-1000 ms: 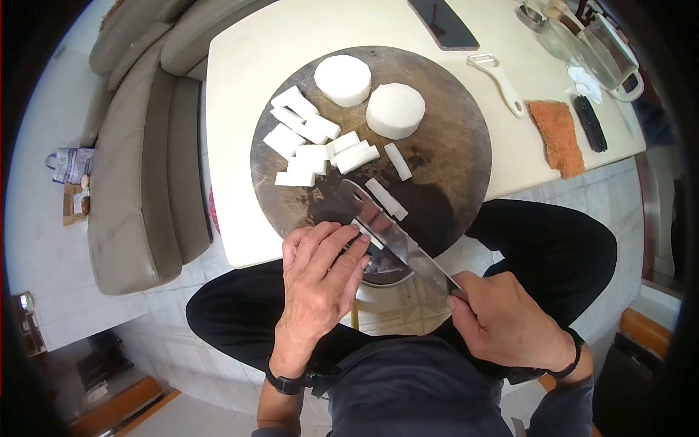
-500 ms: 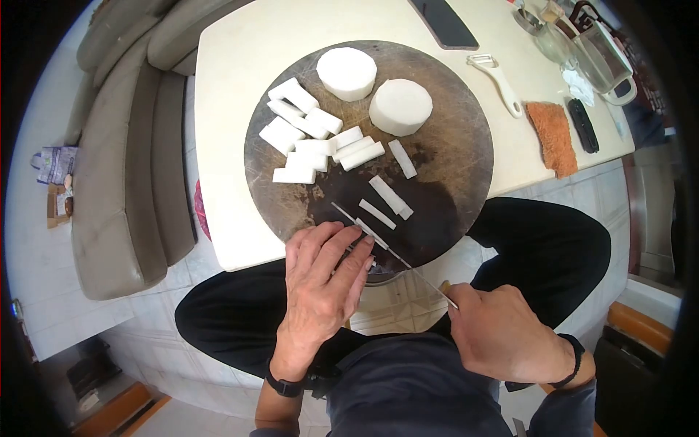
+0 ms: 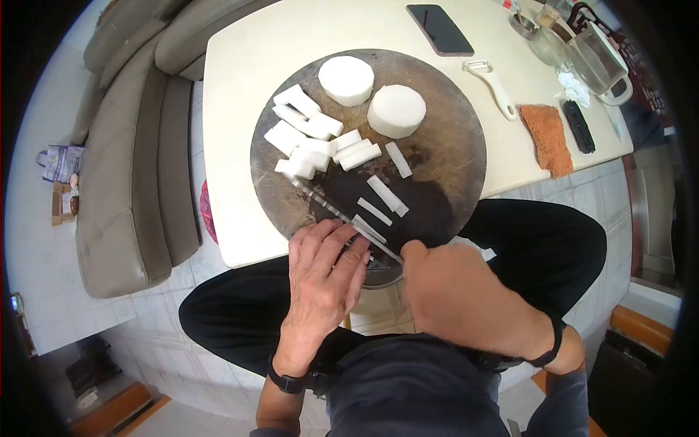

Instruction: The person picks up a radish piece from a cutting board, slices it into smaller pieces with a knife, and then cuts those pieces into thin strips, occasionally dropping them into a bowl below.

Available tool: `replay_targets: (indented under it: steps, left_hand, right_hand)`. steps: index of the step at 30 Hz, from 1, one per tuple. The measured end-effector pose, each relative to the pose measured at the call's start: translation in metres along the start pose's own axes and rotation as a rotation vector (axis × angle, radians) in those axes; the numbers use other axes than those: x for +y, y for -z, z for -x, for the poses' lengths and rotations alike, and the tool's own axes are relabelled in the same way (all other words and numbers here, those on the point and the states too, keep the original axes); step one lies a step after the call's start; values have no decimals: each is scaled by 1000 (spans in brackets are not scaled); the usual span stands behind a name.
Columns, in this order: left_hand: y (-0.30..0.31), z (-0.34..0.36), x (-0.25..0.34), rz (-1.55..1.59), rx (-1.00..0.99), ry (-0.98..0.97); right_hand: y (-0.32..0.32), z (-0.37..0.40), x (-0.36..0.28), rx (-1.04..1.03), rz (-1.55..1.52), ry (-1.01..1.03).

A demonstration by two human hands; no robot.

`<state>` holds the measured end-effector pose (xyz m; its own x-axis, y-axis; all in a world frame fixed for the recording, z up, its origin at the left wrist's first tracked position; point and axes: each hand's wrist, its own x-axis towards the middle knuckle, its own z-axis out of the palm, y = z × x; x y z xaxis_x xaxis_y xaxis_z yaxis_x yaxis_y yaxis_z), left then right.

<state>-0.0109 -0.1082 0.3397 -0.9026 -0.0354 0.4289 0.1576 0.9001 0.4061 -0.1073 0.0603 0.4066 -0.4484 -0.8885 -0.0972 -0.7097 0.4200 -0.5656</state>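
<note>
My left hand rests at the near edge of the round cutting board, its bent fingers pressing on a white radish piece mostly hidden beneath them. Gripped in my right hand is a knife, seen nearly edge-on, its blade slanting past my left fingertips; the handle is hidden in the fist. A thin radish strip lies along the blade. Farther up are loose thin slices. Thick radish sticks are piled on the left of the board, below two round radish chunks.
On the cream table lie a phone, a peeler, an orange cloth and a black case-like object. A glass jug stands at the far right. A sofa is at left.
My right hand has moved forward and left, pushing the knife farther across the board toward the stick pile. My left hand stays nearly in place. The view has shifted slightly.
</note>
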Motion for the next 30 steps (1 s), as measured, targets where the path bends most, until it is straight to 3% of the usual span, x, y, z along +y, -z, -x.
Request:
replay_targets:
  steps: [6, 9, 20, 24, 27, 30]
  left_hand:
    - [1, 1, 2, 31, 4, 50]
    - [2, 1, 1, 44, -6, 62]
    - [2, 3, -1, 56, 19, 37]
    - [2, 6, -3, 87, 62, 70]
    - [6, 5, -2, 92, 97, 129]
    - [8, 0, -1, 59, 67, 111]
  right_hand:
    - [6, 7, 18, 25, -150, 11]
    - [12, 10, 17, -58, -247, -89]
    - [38, 30, 5, -314, -6, -138]
    - [37, 47, 4, -282, 37, -92]
    - [39, 56, 8, -256, -110, -117]
    - [41, 58, 14, -56, -337, -250]
